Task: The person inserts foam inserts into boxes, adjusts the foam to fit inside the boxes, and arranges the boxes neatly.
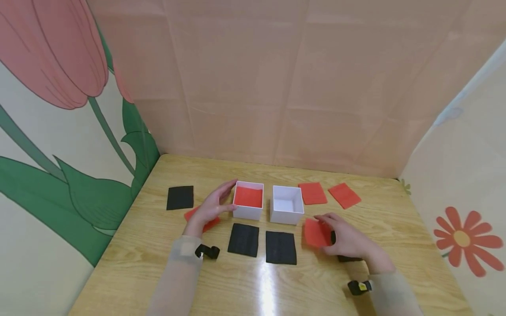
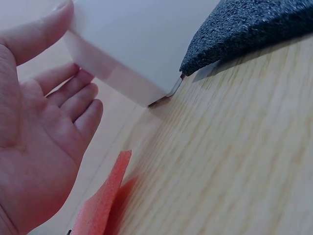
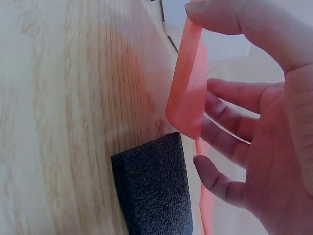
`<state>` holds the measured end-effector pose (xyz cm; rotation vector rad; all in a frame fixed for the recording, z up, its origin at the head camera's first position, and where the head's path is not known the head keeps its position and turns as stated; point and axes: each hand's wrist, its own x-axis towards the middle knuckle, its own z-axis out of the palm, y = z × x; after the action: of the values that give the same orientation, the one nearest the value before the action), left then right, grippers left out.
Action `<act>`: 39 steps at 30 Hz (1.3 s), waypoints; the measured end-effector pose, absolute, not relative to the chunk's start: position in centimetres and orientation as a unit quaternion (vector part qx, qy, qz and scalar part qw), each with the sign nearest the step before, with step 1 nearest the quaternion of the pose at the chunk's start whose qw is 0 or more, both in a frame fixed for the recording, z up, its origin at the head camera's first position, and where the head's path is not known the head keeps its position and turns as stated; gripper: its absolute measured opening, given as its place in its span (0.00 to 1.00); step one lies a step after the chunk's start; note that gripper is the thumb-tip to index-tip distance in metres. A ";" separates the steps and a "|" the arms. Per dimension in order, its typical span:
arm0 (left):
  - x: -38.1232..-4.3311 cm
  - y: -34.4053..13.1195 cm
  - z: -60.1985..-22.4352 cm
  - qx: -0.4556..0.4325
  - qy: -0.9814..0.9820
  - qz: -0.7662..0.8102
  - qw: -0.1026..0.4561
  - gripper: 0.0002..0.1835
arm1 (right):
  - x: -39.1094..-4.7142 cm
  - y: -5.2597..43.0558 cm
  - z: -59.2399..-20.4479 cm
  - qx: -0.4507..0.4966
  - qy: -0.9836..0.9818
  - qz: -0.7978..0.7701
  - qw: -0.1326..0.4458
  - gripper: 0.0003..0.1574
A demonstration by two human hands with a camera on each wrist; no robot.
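My left hand (image 1: 213, 204) steadies the left white box (image 1: 247, 213), thumb at its near corner and fingertips along its left side. A red foam square (image 1: 249, 197) lies inside that box. In the left wrist view, the thumb and fingers touch the box wall (image 2: 122, 39). My right hand (image 1: 345, 237) pinches another red foam square (image 1: 316, 233) between thumb and fingers, tilted above the table. It is to the right of the second white box (image 1: 286, 217), which shows a bare inside. A black foam square (image 3: 156, 186) lies below the right hand.
Two black foam squares, one left (image 1: 243, 239) and one right (image 1: 281, 248), lie before the boxes. Two red squares (image 1: 312, 193) (image 1: 345, 195) lie at the back right. At the left are a black square (image 1: 180, 198) and a red square (image 1: 211, 223), partly hidden by my left wrist.
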<state>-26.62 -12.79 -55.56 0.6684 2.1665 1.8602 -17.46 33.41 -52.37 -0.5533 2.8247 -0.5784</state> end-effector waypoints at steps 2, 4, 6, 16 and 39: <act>-26.6 -12.8 -55.6 0.224 0.737 0.629 0.105 0.49 | -17.4 33.5 -52.4 -0.184 0.959 -0.194 0.096 0.62; -26.6 -12.8 -55.7 0.222 0.738 0.629 0.107 0.49 | -17.4 33.5 -52.5 -0.181 0.961 -0.192 0.088 0.63; -26.6 -12.8 -55.7 0.221 0.739 0.627 0.106 0.49 | -17.3 33.5 -52.5 -0.179 0.962 -0.188 0.082 0.63; -26.6 -12.8 -55.7 0.226 0.738 0.627 0.103 0.49 | -17.4 33.5 -52.3 -0.183 0.966 -0.177 0.051 0.58; -26.6 -12.8 -55.4 0.227 0.735 0.630 0.108 0.49 | -18.4 33.5 -48.3 -0.204 0.951 -0.234 -0.004 0.57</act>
<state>-26.57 -12.79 -55.41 0.6668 2.1620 1.8528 -18.44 33.55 -48.28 -0.6417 2.9942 -0.7365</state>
